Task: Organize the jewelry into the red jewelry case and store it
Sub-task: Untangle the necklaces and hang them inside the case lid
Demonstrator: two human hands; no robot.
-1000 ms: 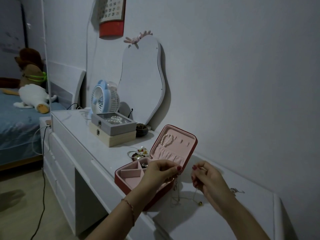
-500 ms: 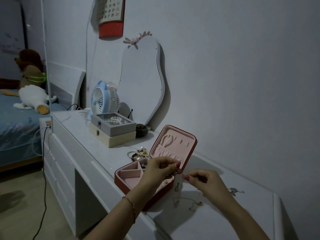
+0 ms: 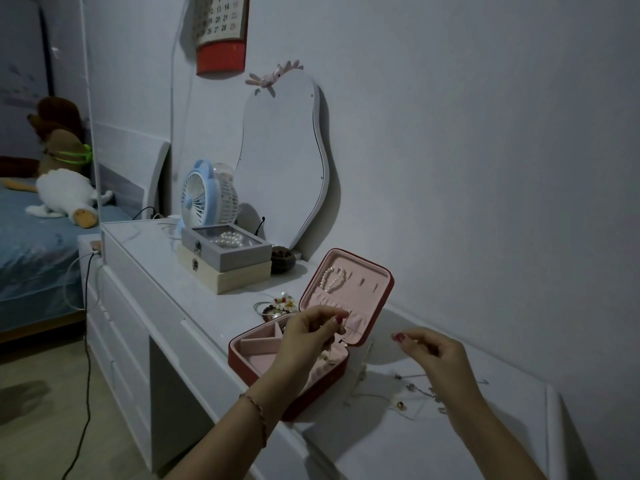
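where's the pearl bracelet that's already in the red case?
Head view, centre: the pearl bracelet hangs inside the raised lid of the red jewelry case, left part of the pink lining, above the gathered pocket, just above the left hand.

2 hands [image 3: 308,337] [image 3: 433,358], 1 red case [image 3: 304,389], 2 stacked boxes [image 3: 225,258], 1 fan [image 3: 207,195].

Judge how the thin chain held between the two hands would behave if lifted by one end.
The thin chain would likely hang limp, as it already sags from the left hand onto the dresser top. It looks light and very fine, so it may tangle with the loose jewelry nearby.
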